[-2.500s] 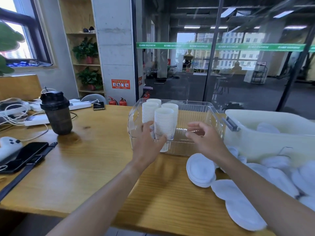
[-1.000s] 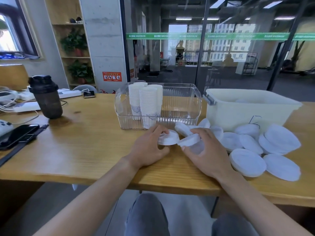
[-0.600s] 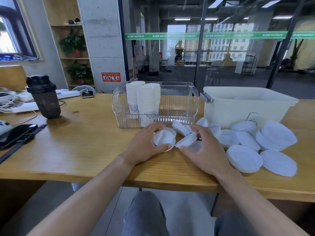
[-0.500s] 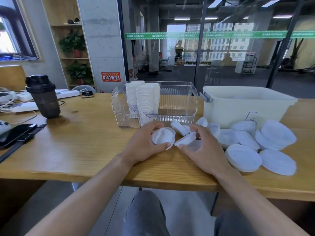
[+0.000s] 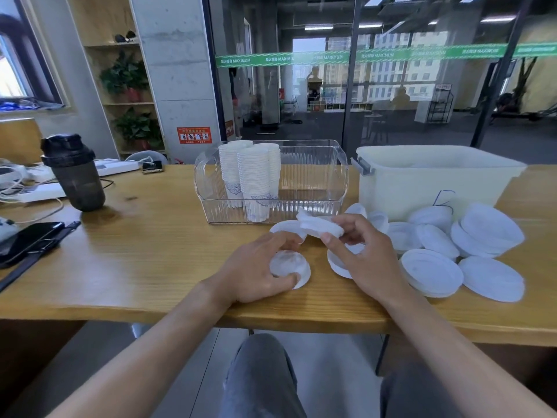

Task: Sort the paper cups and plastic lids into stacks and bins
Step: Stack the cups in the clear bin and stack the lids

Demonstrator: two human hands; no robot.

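Since half a second ago your left hand (image 5: 259, 273) has drawn its small lid (image 5: 290, 268) back toward you, off the heap; it now sits flat on the table (image 5: 144, 254), pinched between thumb and curled fingers. Your right hand (image 5: 361, 260) has lifted its lid (image 5: 321, 227) clear of the table, where before it was low against the pile; thumb and fingers clamp its edge, lid tilted, wrist low

Count: two lids in hand. Loose lids beside and behind the right hand, about ten in overlapping heaps; exact number not readable. Cup stacks (image 5: 253, 179): three visible, upright, at the left end of the clear bin (image 5: 313, 182). One white bin (image 5: 428, 176) just right of it, contents not clear

Pose: both forearms reach forward over the near table edge, hands close together but apart

Far left: one dark shaker bottle (image 5: 73, 173), one phone (image 5: 25, 241)
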